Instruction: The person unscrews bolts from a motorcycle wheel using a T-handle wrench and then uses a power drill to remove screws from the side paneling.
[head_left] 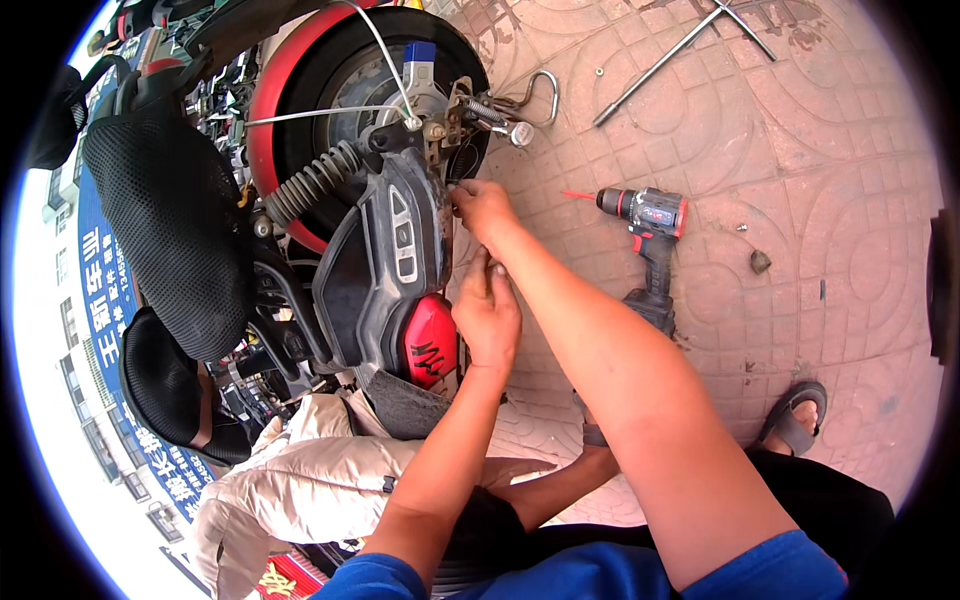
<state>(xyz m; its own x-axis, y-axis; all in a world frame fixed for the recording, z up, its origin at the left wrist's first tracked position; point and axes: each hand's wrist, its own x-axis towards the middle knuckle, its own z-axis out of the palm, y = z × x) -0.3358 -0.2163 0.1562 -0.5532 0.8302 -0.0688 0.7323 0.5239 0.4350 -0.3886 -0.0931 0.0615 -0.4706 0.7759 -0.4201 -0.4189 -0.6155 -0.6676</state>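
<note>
My right hand (484, 213) has its fingers closed at the edge of the black side housing (355, 275) of a scooter tipped on its side, below a metal bracket (437, 140) and beside the rear wheel (285, 110). What is in those fingers is hidden. Just below it, my left hand (485, 320) is closed, fingertips up by my right wrist, over something I cannot make out. A red panel (430, 340) sits on the housing at its left. A coil spring (315, 183) runs beside the wheel. A cordless drill (655, 225) with a red bit lies right of my hands.
A cross wrench (655, 70), a small nut (600, 72) and a stone-like lump (760, 262) lie on pink paving. Black mesh seat (165, 230) and beige padded fabric (300, 480) are at left, before a blue signboard. A sandalled foot (800, 420) is at lower right.
</note>
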